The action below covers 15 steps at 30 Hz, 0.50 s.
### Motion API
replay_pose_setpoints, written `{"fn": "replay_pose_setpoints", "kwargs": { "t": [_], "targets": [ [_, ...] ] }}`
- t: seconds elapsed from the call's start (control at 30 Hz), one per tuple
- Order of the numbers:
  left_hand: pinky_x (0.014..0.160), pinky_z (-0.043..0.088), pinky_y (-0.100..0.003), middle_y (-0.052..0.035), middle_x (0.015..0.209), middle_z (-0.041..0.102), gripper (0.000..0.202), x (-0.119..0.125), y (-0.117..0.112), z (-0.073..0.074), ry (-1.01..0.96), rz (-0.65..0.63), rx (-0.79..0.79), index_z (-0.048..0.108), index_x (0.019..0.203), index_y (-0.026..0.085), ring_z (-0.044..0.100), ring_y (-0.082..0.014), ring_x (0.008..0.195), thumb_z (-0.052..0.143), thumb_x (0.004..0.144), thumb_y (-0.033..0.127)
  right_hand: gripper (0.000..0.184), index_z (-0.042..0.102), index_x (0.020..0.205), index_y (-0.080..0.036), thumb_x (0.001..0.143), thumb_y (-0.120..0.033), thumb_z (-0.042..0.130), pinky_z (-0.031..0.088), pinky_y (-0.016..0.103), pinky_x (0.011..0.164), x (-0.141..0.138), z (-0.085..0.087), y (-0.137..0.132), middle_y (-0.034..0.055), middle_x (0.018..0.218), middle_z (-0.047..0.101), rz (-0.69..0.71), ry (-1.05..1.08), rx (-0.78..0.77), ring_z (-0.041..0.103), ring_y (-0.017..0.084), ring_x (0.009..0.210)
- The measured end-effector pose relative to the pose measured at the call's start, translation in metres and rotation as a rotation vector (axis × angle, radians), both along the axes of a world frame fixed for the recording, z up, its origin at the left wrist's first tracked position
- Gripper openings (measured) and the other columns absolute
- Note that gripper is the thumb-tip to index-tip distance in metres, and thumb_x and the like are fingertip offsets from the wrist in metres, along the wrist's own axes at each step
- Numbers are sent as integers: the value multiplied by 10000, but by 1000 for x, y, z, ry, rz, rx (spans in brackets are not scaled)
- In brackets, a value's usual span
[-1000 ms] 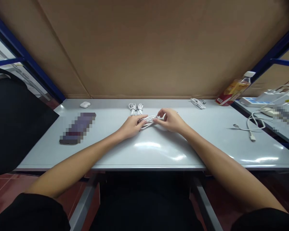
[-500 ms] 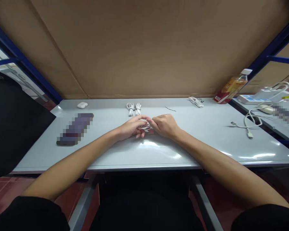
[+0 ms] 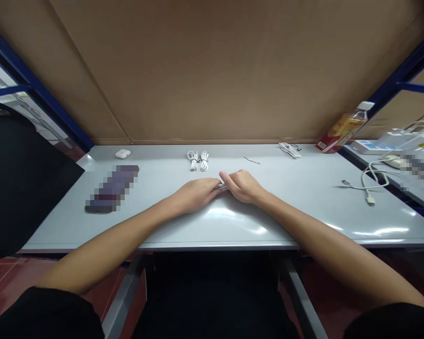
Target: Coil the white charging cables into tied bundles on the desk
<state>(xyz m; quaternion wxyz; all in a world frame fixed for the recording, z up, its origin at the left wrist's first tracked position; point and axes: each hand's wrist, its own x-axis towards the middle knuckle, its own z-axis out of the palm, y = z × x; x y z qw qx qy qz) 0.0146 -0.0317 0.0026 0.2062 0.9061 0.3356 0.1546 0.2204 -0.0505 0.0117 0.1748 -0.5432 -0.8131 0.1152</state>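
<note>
Between my two hands is a folded white cable (image 3: 222, 187), mostly hidden by the fingers. My left hand (image 3: 198, 194) is closed on its left end, with the back of the hand turned up. My right hand (image 3: 243, 186) grips the other end, the thumb raised over it. Just behind the hands lie two white cable bundles (image 3: 193, 161), each tied round the middle with a dark tie. A thin black twist tie (image 3: 252, 160) rests on the table behind my right hand.
The grey table (image 3: 297, 197) carries a blurred-out phone (image 3: 113, 188) and a white earbud case (image 3: 123, 154) at left. At back right are another white cable bundle (image 3: 289, 150) and a drink bottle (image 3: 344, 128). A loose white cable (image 3: 365, 186) lies at right. A cardboard panel (image 3: 212, 70) stands behind.
My left fingers, spread around the white cable before, have closed over it. My right thumb has lifted, and less of the cable shows.
</note>
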Motion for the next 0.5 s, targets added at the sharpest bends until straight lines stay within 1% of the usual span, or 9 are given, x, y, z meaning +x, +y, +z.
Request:
{"fn": "replay_pose_setpoints", "kwargs": {
  "t": [0.07, 0.17, 0.23, 0.3, 0.4, 0.5],
  "targets": [
    [794, 480, -355, -87, 973, 691, 248, 3, -3, 2, 45, -14, 67, 628, 963, 209, 648, -258, 872, 457, 1042, 370, 721, 577, 541, -213, 1118, -449, 214, 323, 325, 634, -1, -1, 0, 50, 546, 572, -11, -21, 16, 482, 177, 537],
    [884, 511, -367, -115, 1124, 702, 213, 5, -10, 9, 105, -47, 84, 633, 1091, 172, 666, -259, 985, 454, 1014, 259, 692, 655, 611, -188, 1120, -396, 234, 272, 327, 622, -4, -4, -1, 68, 618, 641, 5, -159, 156, 507, 175, 562],
    [915, 517, -360, -114, 1157, 717, 225, 7, -13, 13, 122, -56, 51, 646, 1099, 165, 683, -255, 1004, 459, 999, 240, 674, 694, 654, -175, 1115, -393, 253, 227, 336, 599, -7, -7, -2, 79, 646, 668, 21, -248, 240, 511, 174, 563],
    [908, 519, -350, -107, 1164, 735, 258, 7, -14, 14, 118, -72, 21, 663, 1089, 170, 699, -254, 1008, 436, 1019, 271, 687, 702, 653, -170, 1111, -406, 248, 193, 346, 581, -9, -10, -3, 87, 633, 666, 17, -291, 292, 504, 177, 551],
    [842, 518, -344, -104, 1136, 758, 350, 8, -11, 11, 103, -65, 3, 681, 1078, 182, 716, -263, 984, 368, 1062, 338, 688, 675, 615, -177, 1103, -403, 247, 195, 350, 579, -13, -11, -4, 92, 616, 653, 3, -245, 325, 497, 184, 542],
    [775, 501, -347, -111, 1070, 764, 386, 8, -6, 6, 129, -11, 5, 671, 1073, 187, 714, -272, 923, 330, 1073, 368, 663, 627, 590, -196, 1096, -433, 269, 258, 335, 592, -12, -8, 1, 75, 619, 644, 15, -76, 252, 510, 184, 554]
  ]
}}
